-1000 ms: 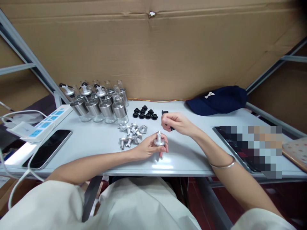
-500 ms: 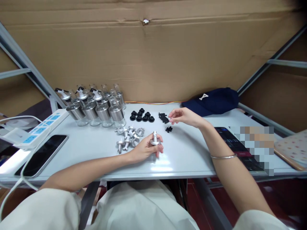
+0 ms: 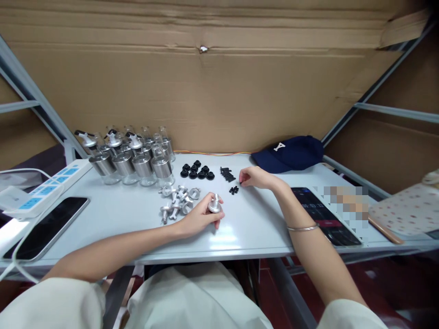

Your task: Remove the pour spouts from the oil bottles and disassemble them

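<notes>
My left hand [image 3: 202,214] is closed round a silver metal pourer top [image 3: 215,204], held a little above the table with its stem pointing up. To its left lies a pile of similar silver pourer tops [image 3: 178,199]. My right hand [image 3: 255,177] pinches thumb and fingers together close to the table, with a tiny black piece [image 3: 240,183] at the fingertips. Just left of it is a small cluster of tiny black pieces [image 3: 234,190]. Behind that lie slim black levers [image 3: 227,174] in a row. Black ribbed stoppers [image 3: 198,171] stand grouped further left.
Several glass bottles with steel sleeves [image 3: 141,163] stand back left, a few with pourers fitted. A power strip [image 3: 48,188] and phone [image 3: 51,226] lie left. On the right are a navy cap [image 3: 291,154], another phone [image 3: 322,217] and a dotted pouch [image 3: 408,210]. Cardboard [image 3: 219,100] walls the back.
My right hand has come down to the table beside the tiny black pieces, its fingers now pinched. The pourer top in my left hand has tilted. The whole view has shifted slightly.
</notes>
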{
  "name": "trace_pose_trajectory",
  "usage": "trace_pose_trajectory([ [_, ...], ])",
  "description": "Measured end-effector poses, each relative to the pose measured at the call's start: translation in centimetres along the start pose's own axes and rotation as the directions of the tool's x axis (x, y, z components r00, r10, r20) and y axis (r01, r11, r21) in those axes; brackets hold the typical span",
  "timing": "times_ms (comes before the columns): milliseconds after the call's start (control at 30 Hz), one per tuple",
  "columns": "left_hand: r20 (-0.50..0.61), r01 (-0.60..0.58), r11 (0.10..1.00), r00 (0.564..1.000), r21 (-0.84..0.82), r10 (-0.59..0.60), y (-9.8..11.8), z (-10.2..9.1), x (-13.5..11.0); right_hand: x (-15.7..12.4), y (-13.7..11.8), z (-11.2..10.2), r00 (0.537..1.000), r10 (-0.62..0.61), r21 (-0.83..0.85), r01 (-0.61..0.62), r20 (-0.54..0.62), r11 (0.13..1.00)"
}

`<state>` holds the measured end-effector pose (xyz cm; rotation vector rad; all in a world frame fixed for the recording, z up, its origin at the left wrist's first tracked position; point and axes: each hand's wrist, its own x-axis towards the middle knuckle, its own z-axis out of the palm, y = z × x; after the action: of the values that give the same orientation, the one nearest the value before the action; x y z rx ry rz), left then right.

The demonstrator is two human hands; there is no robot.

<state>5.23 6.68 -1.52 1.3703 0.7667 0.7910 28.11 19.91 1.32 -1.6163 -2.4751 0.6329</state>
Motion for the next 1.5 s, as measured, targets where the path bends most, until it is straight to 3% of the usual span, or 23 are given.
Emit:
trace_pose_trajectory([
  [567, -0.038, -0.009, 1.0, 0.999, -0.024, 0.008, 0.2, -0.1, -0.3, -0.3, -0.9, 0.5, 0.995, -0.099, 0.084, 0.096, 0.027, 0.992],
  [867, 0.077, 0.005, 0.997, 0.997, 0.075, -0.011, 0.5, -0.1, -0.3, -0.5, -0.4, 0.1, 0.992, -0.074, 0.128, 0.06, 0.105, 0.99],
  [967, 0.07, -0.006, 0.983, 0.998, 0.183, -0.007, 1.5, -0.6, 0.1, -0.8, -1.2, -0.3, 0.996, -0.084, 0.128, 0.088, -0.031, 0.988],
  [1067, 0.007, -0.04, 0.933, 0.999, 0.357, 0.04, 2.9, -2.0, 1.2, -1.1, -3.2, 0.1, 0.96, -0.181, 0.255, 0.233, -0.212, 0.938],
  [1200, 0.015, -0.072, 0.905, 0.997, 0.42, 0.073, 4.9, -4.3, 3.2, -1.8, -6.1, 1.4, 0.922, -0.309, 0.453, 0.384, -0.233, 0.805],
  [1333, -0.047, -0.149, 0.939, 0.984, 0.31, 0.171, 6.2, -6.4, 4.0, -2.5, -7.7, 2.3, 0.897, -0.287, 0.474, 0.424, -0.335, 0.772],
  [1500, -0.035, -0.281, 0.834, 0.941, 0.474, 0.337, 6.8, -7.4, 3.2, -2.7, -8.4, 3.0, 0.885, -0.304, 0.446, 0.445, -0.353, 0.777],
])
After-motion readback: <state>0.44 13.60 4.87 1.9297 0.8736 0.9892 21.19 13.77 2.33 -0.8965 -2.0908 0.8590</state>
